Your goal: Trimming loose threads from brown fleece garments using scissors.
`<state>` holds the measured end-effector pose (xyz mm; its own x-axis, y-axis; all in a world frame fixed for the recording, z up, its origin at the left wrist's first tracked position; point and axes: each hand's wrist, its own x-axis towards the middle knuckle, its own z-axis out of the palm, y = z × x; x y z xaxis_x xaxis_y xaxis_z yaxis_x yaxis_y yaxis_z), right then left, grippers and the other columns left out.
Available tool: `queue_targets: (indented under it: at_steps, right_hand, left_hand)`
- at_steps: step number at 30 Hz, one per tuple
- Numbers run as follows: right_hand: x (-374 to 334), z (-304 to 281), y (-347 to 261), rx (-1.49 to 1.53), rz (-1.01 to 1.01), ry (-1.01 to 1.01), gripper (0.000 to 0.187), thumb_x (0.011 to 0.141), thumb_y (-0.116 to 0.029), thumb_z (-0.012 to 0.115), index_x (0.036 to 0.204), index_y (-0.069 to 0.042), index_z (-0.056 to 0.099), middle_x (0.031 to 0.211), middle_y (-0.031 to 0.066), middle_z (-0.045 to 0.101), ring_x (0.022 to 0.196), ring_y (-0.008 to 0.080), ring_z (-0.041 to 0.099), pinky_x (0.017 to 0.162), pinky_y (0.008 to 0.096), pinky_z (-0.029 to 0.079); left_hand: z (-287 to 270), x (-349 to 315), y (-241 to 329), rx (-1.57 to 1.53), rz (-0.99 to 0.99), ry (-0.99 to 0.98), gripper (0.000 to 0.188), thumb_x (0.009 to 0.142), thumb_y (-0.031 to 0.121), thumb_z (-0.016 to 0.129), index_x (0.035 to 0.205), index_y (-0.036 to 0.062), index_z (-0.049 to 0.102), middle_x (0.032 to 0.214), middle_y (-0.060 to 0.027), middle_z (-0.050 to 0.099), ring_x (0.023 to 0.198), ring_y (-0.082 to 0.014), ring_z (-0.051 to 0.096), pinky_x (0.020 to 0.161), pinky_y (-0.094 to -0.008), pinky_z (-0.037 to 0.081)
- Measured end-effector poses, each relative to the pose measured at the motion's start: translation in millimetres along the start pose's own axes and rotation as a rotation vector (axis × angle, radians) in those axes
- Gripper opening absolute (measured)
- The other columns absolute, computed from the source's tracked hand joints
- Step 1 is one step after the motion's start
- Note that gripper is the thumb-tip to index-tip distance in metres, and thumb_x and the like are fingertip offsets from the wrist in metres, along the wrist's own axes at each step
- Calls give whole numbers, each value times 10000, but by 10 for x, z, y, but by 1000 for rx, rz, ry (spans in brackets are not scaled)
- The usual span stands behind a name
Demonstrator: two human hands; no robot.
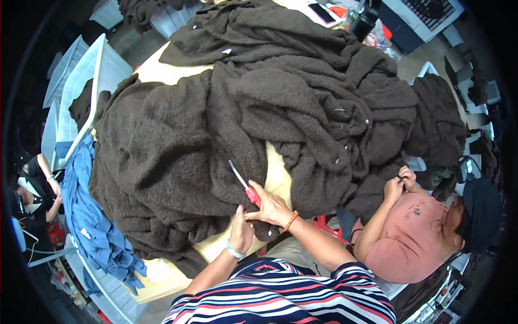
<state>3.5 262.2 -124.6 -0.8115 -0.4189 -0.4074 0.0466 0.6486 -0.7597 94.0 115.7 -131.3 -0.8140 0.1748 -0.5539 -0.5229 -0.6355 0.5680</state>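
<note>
Over the dark cloth (162,135) by the near edge of the bench (209,247), your right hand (274,209) grips a red-handled tool (252,195), shaft pointing away, probably to spare your left hand (242,234), whose fingers' hold I cannot tell.

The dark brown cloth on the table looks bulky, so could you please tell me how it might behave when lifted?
The dark brown cloth would probably sag and flop, since it lies in soft, deep folds. Its fuzzy surface suggests it is unlikely to feel slippery. Lifting much at once may be heavy, as the heap covers most of the table.
</note>
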Motion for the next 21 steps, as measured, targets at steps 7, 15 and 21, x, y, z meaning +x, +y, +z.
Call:
queue_targets:
  at_steps: [7, 15, 21]
  right_hand:
    - [-286, -956, -198, 137, -152, 22, 682, 710, -245, 750, 1304, -123, 438, 1058, 219, 636, 991, 415, 625, 825, 454, 501]
    - [-1033, -2058, -578, 417, -334, -89, 654, 713, -75, 799, 1284, 7, 491, 1059, 106, 646, 961, 138, 617, 890, 290, 467]
    - [-1507, -2347, 40, 301, -213, 451, 879, 554, -67, 886, 1319, 61, 473, 1197, 108, 559, 1111, 191, 528, 963, 325, 444]
  left_hand:
    - [-135, 94, 394, 157, -34, -81, 604, 930, 472, 601, 1363, 77, 454, 1420, -99, 485, 1230, -295, 544, 979, -499, 483]
    - [606, 1145, 1130, -158, 176, 205, 717, 911, 577, 562, 1399, 63, 457, 1425, -119, 489, 1277, -312, 469, 1087, -481, 381]
    - [2279, 1950, 1579, -239, 43, -130, 639, 897, 540, 599, 1264, 17, 588, 1195, -119, 650, 1074, -243, 638, 948, -382, 524]
